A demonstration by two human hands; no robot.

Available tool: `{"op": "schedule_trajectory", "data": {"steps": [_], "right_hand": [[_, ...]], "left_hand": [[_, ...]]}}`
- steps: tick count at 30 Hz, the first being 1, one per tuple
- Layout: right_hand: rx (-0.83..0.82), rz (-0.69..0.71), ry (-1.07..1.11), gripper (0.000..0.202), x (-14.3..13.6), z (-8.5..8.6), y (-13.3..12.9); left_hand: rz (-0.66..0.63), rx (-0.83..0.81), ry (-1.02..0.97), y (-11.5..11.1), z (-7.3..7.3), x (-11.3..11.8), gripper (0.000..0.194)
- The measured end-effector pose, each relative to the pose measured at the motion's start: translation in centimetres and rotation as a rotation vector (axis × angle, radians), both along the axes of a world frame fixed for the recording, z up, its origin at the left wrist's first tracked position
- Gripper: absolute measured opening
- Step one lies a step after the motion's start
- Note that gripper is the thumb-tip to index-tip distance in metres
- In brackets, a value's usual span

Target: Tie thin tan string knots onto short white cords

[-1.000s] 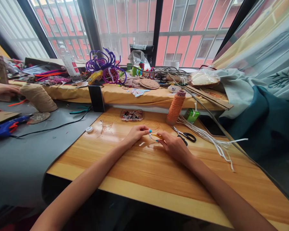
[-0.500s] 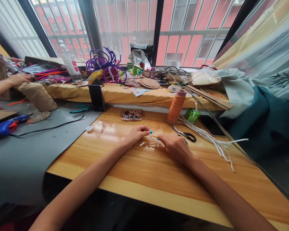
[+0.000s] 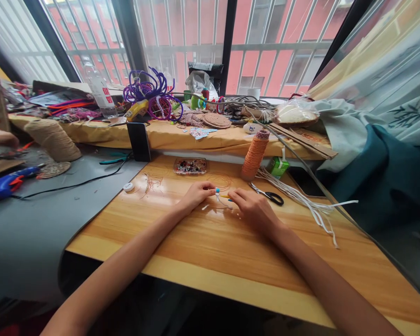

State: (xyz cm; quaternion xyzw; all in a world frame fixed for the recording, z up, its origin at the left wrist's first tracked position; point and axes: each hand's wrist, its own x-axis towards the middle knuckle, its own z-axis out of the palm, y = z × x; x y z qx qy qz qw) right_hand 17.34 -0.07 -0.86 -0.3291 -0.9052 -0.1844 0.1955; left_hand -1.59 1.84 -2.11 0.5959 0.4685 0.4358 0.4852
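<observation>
Pinched in the fingers of my left hand (image 3: 199, 195) is a small turquoise and white piece (image 3: 217, 191). A thin white cord (image 3: 224, 203) trails from it over the wooden table. My right hand (image 3: 254, 207) is closed around a thin yellow tool (image 3: 224, 196), much like a crochet hook. Its tip points left at the small piece, though whether they touch is too small to make out. A bit of blue shows below the right fingers. Just beyond that hand lie black-handled scissors (image 3: 273, 198).
Behind my hands stand a clear box of beads (image 3: 190, 166) and an orange cone of yarn (image 3: 255, 155). White cords (image 3: 310, 203), a green carton (image 3: 278, 167) and a phone (image 3: 306, 181) lie to the right. At far left, another person's hand (image 3: 0, 139) is near a twine spool (image 3: 52, 140).
The tool and the small piece have shifted slightly between my fingers, while both hands stay nearly in place. The other person's hand has come down from the ledge toward the grey table.
</observation>
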Motion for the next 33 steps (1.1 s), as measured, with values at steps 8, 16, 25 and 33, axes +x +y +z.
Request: {"op": "schedule_trajectory", "data": {"steps": [8,16,25,33], "right_hand": [[-0.06,-0.03,0.034,0.02,-0.11,-0.36,0.32],[-0.142,-0.174,0.092,0.023,-0.68,-0.14,-0.06],[-0.406,0.005,0.227,0.017,-0.03,-0.01,0.72],[-0.364,-0.081,0.305,0.017,-0.03,-0.5,0.8]], "left_hand": [[-0.029,0.035,0.024,0.16,-0.25,-0.11,0.024],[-0.008,0.084,0.127,0.24,-0.23,-0.18,0.024],[-0.052,0.207,0.281,0.26,-0.58,-0.07,0.017],[-0.045,0.155,0.203,0.21,-0.41,0.1,0.023]]}}
